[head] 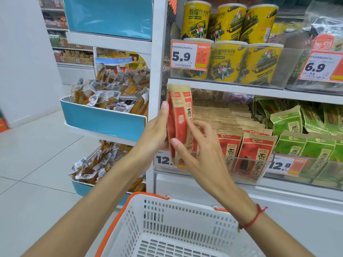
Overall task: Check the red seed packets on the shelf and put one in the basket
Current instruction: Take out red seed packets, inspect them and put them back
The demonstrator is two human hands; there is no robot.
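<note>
A red and kraft-brown seed packet (181,115) is held upright and edge-on in front of the shelf's left end. My left hand (157,130) presses flat against its left side. My right hand (198,145) grips its lower right edge, thumb in front and fingers behind. More red seed packets (256,149) stand in rows on the shelf behind a clear plastic lip. The white basket (185,210) with orange rim sits below my arms and has nothing in it.
Green packets (289,143) fill the shelf to the right. Yellow canisters (228,60) stand on the shelf above. A blue-fronted rack (104,119) of wrapped snacks is at the left. Price tags hang on the shelf edges. White tiled floor lies at the left.
</note>
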